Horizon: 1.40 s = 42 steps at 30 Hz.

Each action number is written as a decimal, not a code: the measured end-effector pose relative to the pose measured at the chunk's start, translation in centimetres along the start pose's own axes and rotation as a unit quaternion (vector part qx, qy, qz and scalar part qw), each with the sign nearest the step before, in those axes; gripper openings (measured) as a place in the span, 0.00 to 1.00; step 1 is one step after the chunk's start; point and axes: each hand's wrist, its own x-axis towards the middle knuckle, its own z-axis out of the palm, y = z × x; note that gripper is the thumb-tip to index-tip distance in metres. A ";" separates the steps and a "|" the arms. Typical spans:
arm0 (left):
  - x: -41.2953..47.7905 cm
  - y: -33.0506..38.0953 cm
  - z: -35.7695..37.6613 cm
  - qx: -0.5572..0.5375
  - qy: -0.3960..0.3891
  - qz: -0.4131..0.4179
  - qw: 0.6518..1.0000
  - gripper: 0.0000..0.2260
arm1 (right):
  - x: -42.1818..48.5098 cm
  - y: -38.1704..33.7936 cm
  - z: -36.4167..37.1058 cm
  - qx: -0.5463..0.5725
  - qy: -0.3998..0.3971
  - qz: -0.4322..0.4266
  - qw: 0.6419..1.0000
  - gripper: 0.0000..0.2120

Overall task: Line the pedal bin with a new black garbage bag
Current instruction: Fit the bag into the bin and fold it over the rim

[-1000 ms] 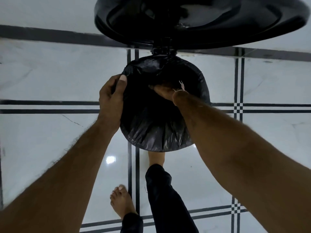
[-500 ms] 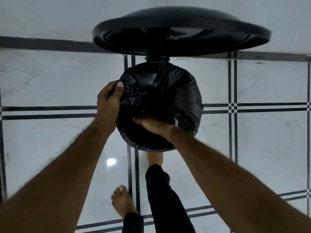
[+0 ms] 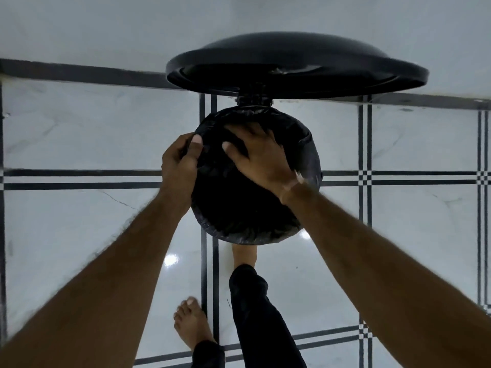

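Note:
A round pedal bin stands on the floor below me, its black lid (image 3: 297,65) raised and tilted back. A black garbage bag (image 3: 239,208) covers the bin's mouth, its edge folded over the rim all round. My left hand (image 3: 180,163) pinches the bag's edge at the left side of the rim, thumb on top. My right hand (image 3: 260,155) lies flat with fingers spread on the bag inside the mouth, toward the upper left. The bin's body is hidden beneath the bag.
The floor is glossy white marble tile (image 3: 79,221) with dark double stripes. A dark skirting line (image 3: 79,73) runs along the white wall behind the bin. My right foot (image 3: 244,254) is at the bin's base; my left foot (image 3: 191,325) stands behind it.
My right hand has moved from the near edge of the bag up and left, now spread flat close to my left hand. The left hand has kept its pinch on the rim.

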 end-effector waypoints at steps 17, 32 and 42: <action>0.0 0.0 0.3 0.014 0.016 -0.004 1.000 0.11 | -4.6 3.8 2.5 0.078 -0.081 0.270 0.956 0.31; 0.8 3.0 1.1 0.200 0.111 0.045 0.972 0.15 | -6.0 4.6 -2.6 0.008 0.281 0.068 0.957 0.22; 6.4 5.5 4.2 0.197 -0.002 -0.052 0.979 0.09 | 3.4 6.3 -5.6 0.436 0.123 0.248 0.856 0.08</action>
